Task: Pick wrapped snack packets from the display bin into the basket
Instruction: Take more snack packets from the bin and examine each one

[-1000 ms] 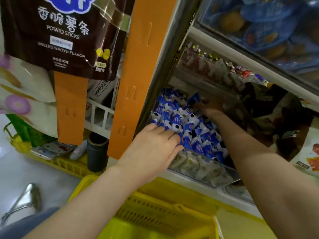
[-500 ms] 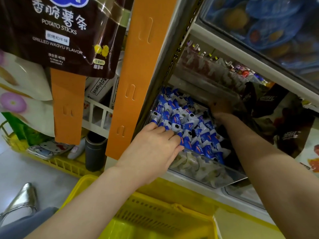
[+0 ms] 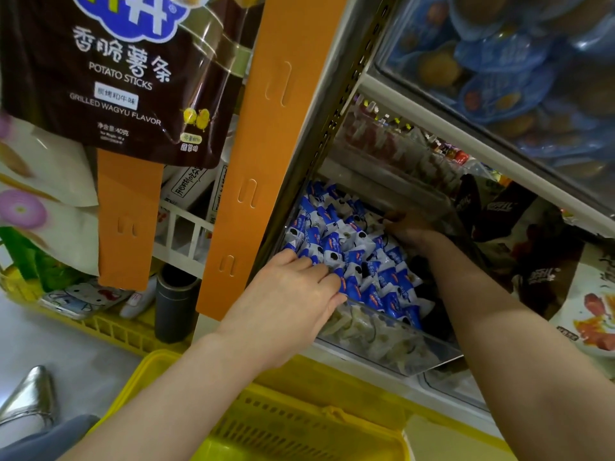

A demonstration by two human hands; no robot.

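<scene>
Left hand (image 3: 293, 294): laid palm-down on the near left corner of the pile, fingers pressed together and lightly bent, tips resting on the snack packets (image 3: 359, 261). No pinch is seen; what lies under the palm is hidden. It is judged to be steadying or gathering loose packets at the front, where the heap slopes towards the low wall.

Right hand (image 3: 412, 231): reached deeper, beyond and to the right of the left hand, in shadow under the shelf above. The fingers are turned down into the packets, but whether anything is gripped cannot be told.

Between and around both hands: blue-and-white wrapped packets, heaped loosely in the display bin (image 3: 382, 341), a clear trough tilted forward so that stock slides to the front. A paler layer of packets is seen through its front wall, just below the left hand's fingertips.

Nearer than the hands, directly beneath the wrists: the basket (image 3: 283, 424), yellow, set under the bin's front edge, presumably so that a handful need only be drawn back and dropped. No blue packets are seen in the part shown.

Left of the left hand: an orange strip (image 3: 276, 144) hung upright along the shelf post; beyond it a dark potato sticks bag (image 3: 116, 78), hung for display.

Step judged: gathering, not yet lifting.
</scene>
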